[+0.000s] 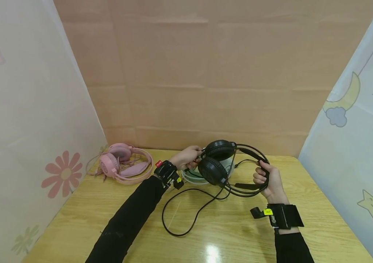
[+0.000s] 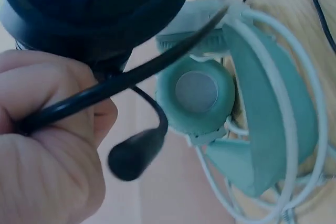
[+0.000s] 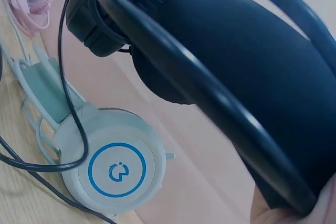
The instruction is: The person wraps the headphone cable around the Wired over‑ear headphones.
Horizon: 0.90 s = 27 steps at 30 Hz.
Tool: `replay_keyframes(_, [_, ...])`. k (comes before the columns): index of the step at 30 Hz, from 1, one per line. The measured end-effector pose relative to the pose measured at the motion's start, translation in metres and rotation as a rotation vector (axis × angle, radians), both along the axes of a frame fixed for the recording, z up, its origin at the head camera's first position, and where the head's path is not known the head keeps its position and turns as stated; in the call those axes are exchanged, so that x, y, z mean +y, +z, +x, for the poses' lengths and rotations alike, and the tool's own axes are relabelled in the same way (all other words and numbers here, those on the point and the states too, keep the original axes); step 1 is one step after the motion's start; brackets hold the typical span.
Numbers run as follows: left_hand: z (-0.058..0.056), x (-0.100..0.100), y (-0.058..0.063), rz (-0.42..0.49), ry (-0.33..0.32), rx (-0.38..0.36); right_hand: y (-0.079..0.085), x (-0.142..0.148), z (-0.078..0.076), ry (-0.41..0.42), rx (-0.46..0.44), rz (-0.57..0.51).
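A black over-ear headset point(image 1: 219, 162) is held up above the table, its ear cups to the left and its headband to the right. My right hand point(image 1: 273, 182) grips the headband, fingers curled round it. At the ear cups, my left hand point(image 1: 186, 157) holds a thin black part of the headset; whether this is cable or frame I cannot tell. A black microphone point(image 2: 136, 153) on a bent arm hangs beside the left fingers. Behind and below lies a mint green headset point(image 2: 202, 90), partly hidden in the head view by the black one.
A pink headset point(image 1: 134, 170) lies at the table's back left. The black cable point(image 1: 181, 233) loops over the wooden table point(image 1: 232, 233) in front. Brown paper point(image 1: 206, 73) backs the table, with printed cloth point(image 1: 364, 153) along both sides.
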<state>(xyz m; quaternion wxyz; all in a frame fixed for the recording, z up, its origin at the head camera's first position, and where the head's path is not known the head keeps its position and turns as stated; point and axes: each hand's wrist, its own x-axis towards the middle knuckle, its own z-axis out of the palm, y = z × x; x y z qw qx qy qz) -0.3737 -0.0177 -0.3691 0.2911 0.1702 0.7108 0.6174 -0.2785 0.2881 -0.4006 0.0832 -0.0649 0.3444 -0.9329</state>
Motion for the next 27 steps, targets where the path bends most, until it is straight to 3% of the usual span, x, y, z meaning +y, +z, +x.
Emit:
replay_keyframes(3, [0.000,-0.001,-0.003,-0.007,0.008,0.017,-0.001,0.001,-0.001,0.019,-0.005,-0.034])
replay_keyframes(9, [0.002,-0.011,-0.004,-0.098,-0.017,0.154,-0.005,0.005,-0.003,0.063,-0.014,-0.101])
replay_keyframes(14, [0.002,-0.018,-0.004,-0.121,-0.009,0.242,-0.006,0.008,-0.005,0.126,0.012,-0.133])
replay_keyframes(21, [-0.001,-0.016,-0.016,-0.115,0.063,0.453,-0.011,0.017,-0.006,0.345,0.063,-0.279])
replay_keyframes(27, [-0.004,-0.002,-0.034,-0.101,0.049,0.649,-0.010,0.017,-0.006,0.523,0.071,-0.355])
